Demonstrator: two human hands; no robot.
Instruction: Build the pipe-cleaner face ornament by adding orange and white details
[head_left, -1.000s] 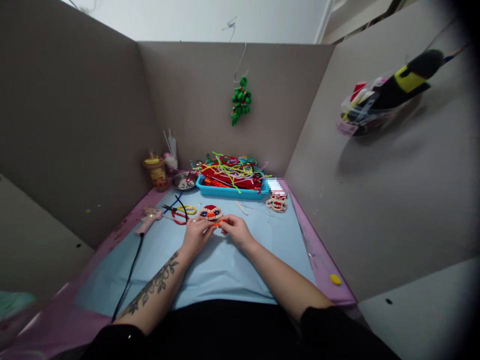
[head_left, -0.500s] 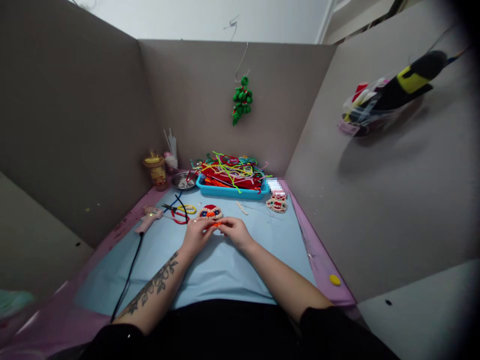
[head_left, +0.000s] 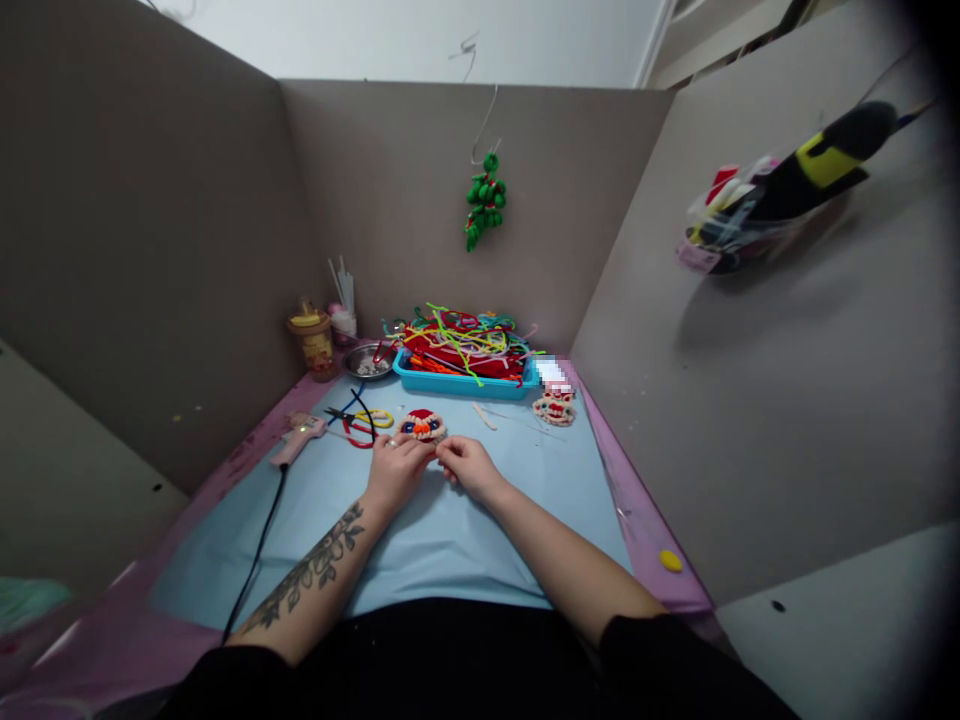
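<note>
My left hand (head_left: 395,470) and my right hand (head_left: 466,466) meet fingertip to fingertip over the light blue mat (head_left: 420,520). Both are closed in a pinch; what they pinch is hidden between the fingers. Just beyond them lies a small round craft face (head_left: 422,425) with a red top, blue eyes and orange middle. A second, cream and red craft piece (head_left: 555,405) lies at the mat's far right. A blue tray (head_left: 465,378) heaped with coloured pipe cleaners stands at the back.
A pink glue gun (head_left: 298,438) with a black cord lies at the left. Scissors and yellow and red loops (head_left: 364,420) lie near it. A metal bowl (head_left: 367,362), a yellow-lidded cup (head_left: 311,340), a hanging green ornament (head_left: 484,200) and a yellow blob (head_left: 670,560) surround the mat.
The orange bit seen between my fingertips earlier no longer shows. Both hands have closed in slightly toward each other and stayed in the same spot.
</note>
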